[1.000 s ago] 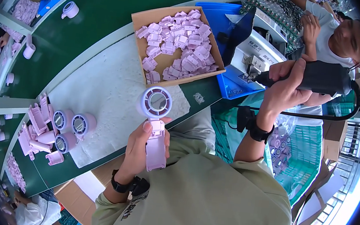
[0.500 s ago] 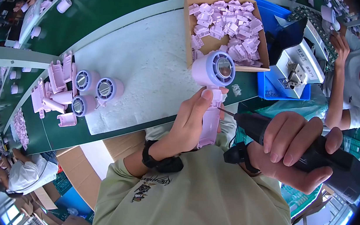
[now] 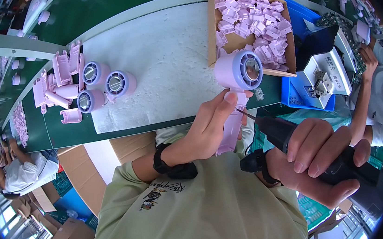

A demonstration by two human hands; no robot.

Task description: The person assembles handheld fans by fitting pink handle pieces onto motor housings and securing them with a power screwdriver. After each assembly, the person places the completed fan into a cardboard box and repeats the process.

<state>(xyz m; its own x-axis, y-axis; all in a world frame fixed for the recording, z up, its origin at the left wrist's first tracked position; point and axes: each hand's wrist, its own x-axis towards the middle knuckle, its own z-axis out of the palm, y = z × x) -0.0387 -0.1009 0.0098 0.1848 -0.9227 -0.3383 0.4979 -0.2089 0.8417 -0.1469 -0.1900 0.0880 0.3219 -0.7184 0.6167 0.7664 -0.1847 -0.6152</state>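
Observation:
My left hand (image 3: pixel 205 129) is closed around the handle of a lilac handheld fan (image 3: pixel 226 73). The fan's round head with its ringed grille points up, and its open handle shell hangs below towards my body. My right hand (image 3: pixel 315 153) grips a black electric screwdriver (image 3: pixel 275 131), fingers wrapped over its body. The thin bit points left and its tip reaches the handle just beside my left thumb. Whether the tip sits in a screw is too small to tell.
A cardboard box (image 3: pixel 212 33) of small lilac parts stands at the back, beside a blue bin (image 3: pixel 296 99) and a white screw dispenser (image 3: pixel 330 64). Fan heads (image 3: pixel 121 84) and handle shells (image 3: pixel 61 66) lie left on the table (image 3: pixel 161 55). Co-workers sit at both sides.
In the picture, the fan and both hands have shifted slightly to the right against my body. The handle has turned a little, and the screwdriver tip stays at it. The view itself has shifted slightly.

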